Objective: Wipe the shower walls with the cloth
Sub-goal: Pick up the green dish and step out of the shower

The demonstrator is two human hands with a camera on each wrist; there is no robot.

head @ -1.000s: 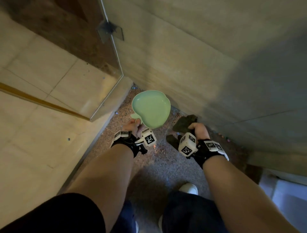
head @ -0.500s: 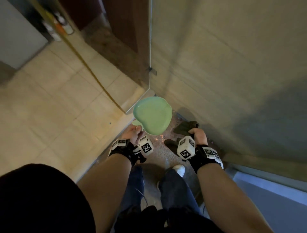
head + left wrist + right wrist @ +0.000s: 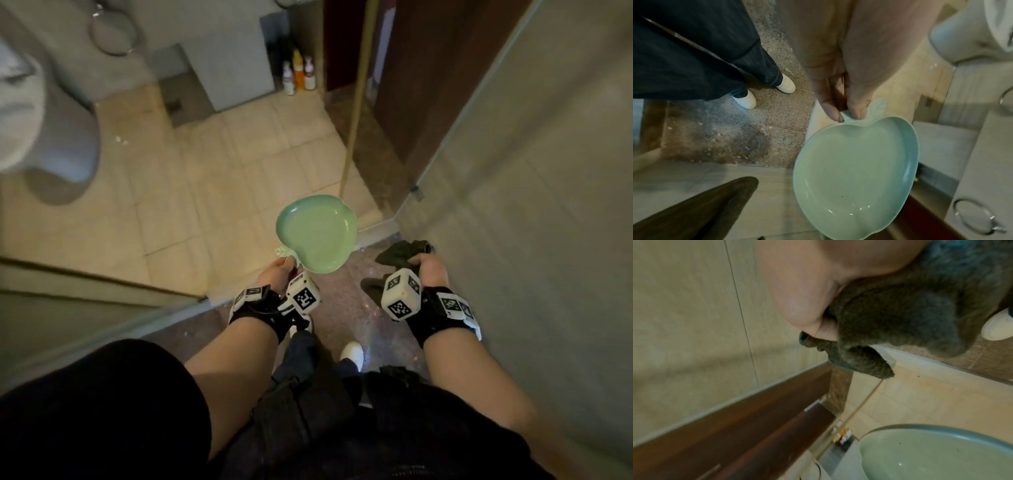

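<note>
My right hand grips a bunched dark grey cloth, which fills the right wrist view and hangs below my fingers. The beige shower wall rises just right of that hand; the cloth is held in the air, apart from it. My left hand pinches the leaf-shaped stem of a pale green apple-shaped dish. In the left wrist view thumb and fingers clamp that stem, and the dish is empty.
I stand on the speckled shower floor, white shoes below. A glass panel runs at left, a low threshold ahead. Beyond lie beige floor tiles, a white toilet, several bottles and a dark wooden door.
The view has swung from the shower corner out toward the bathroom floor and toilet. Both hands keep their holds on dish and cloth, staying side by side.
</note>
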